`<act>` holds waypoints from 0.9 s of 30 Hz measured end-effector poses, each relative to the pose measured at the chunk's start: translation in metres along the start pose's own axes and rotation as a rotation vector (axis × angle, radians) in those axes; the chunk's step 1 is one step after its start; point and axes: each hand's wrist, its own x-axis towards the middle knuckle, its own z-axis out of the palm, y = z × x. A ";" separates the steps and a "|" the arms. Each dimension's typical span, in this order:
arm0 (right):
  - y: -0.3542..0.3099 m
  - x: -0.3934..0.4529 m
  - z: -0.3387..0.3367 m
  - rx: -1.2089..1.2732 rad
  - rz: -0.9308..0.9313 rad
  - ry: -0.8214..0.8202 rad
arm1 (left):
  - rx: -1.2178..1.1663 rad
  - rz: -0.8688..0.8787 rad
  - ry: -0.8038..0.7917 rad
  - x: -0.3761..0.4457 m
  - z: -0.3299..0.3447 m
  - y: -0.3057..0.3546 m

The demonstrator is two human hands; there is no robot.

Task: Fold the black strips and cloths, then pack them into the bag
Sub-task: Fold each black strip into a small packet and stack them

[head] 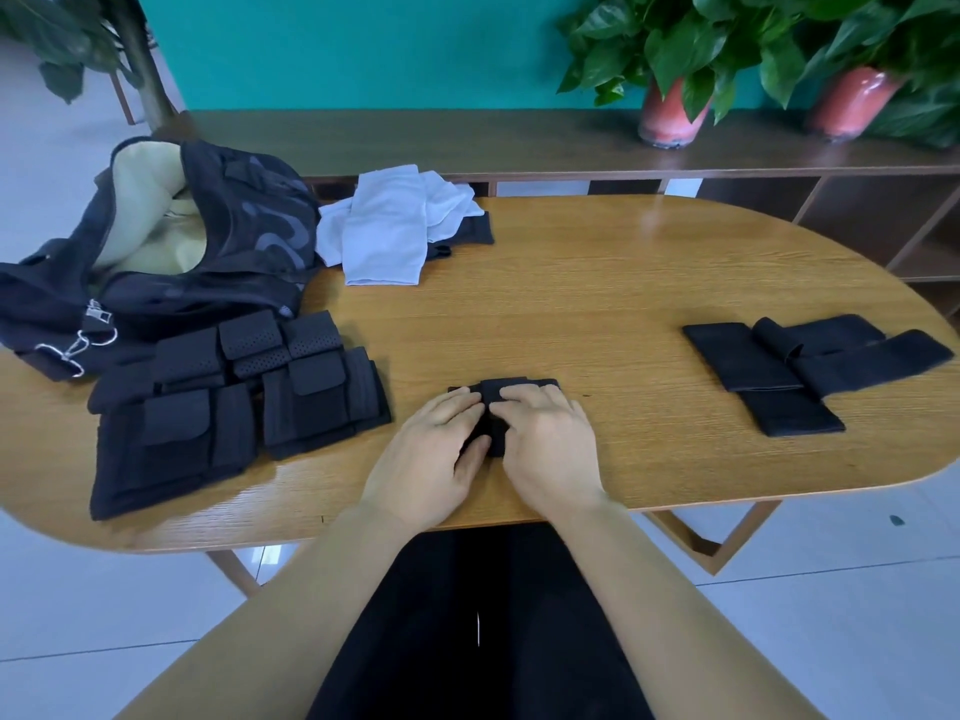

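Observation:
A folded black strip [506,389] lies near the table's front edge, mostly covered by my hands. My left hand [434,454] lies on its left part, thumb against its near edge. My right hand [548,449] presses flat on its right part, fingers extended. Several folded black strips [244,402] are stacked to the left. Loose black strips [800,371] lie crossed at the right. The black bag [208,241] stands open at the far left, showing a pale lining. Light cloths [389,226] rest on a dark cloth [475,228] behind.
The oval wooden table [597,283] has a dark low shelf [467,142] behind it. Two potted plants [675,111] in pink pots stand on that shelf at the right. Metal clips [78,345] hang from the bag.

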 end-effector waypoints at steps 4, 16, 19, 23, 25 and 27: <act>0.015 0.013 -0.027 0.142 0.350 -0.011 | -0.099 -0.120 0.070 0.005 -0.011 0.010; 0.009 0.038 -0.025 -0.110 0.748 -0.420 | -0.064 -0.757 -0.161 0.048 -0.027 0.032; 0.003 0.030 -0.019 -0.069 0.688 -0.276 | -0.147 -0.695 -0.082 0.041 -0.027 0.035; -0.010 0.023 -0.018 0.068 0.662 -0.096 | -0.331 -0.684 0.049 0.032 -0.038 0.028; -0.023 0.031 -0.019 0.121 0.621 -0.041 | -0.379 -0.667 0.133 0.026 -0.052 0.018; -0.045 0.040 -0.019 0.176 0.549 -0.011 | -0.381 -0.649 0.213 0.016 -0.070 0.004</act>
